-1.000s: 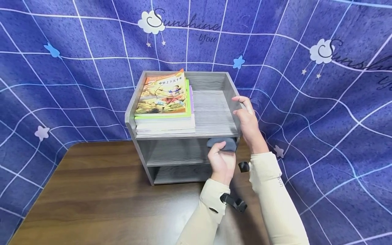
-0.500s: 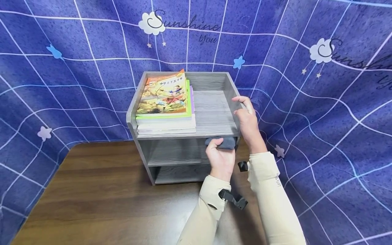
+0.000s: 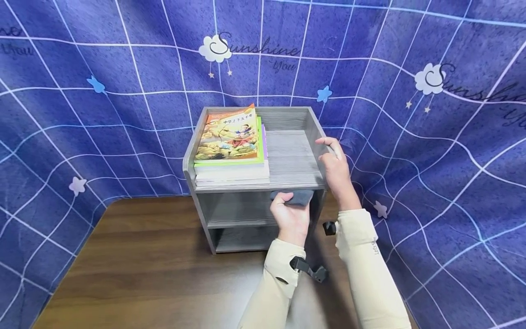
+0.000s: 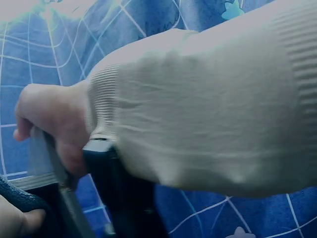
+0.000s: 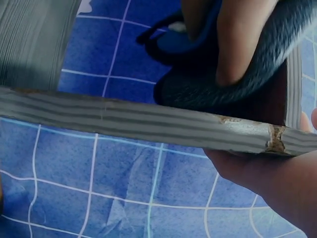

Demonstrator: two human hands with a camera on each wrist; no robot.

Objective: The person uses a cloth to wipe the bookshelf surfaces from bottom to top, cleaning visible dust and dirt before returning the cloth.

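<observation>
My left hand holds a folded dark blue-grey cloth just below the front edge of the shelf's top board, thumb over the cloth. In the right wrist view the cloth looks fuzzy, with left-hand fingers pressed into it. My right hand grips the right side panel of the small grey wood-grain shelf. The left wrist view shows that right hand curled over the panel edge. Part of the cloth is hidden under the top board.
A stack of books lies on the left of the top board, an orange picture-covered one uppermost. Lower shelf levels open toward me. The shelf stands on a brown wooden table before a blue curtain.
My left hand has moved left with the cloth along the top board's underside, away from the right panel. The right hand keeps its grip. The head view has shifted slightly.
</observation>
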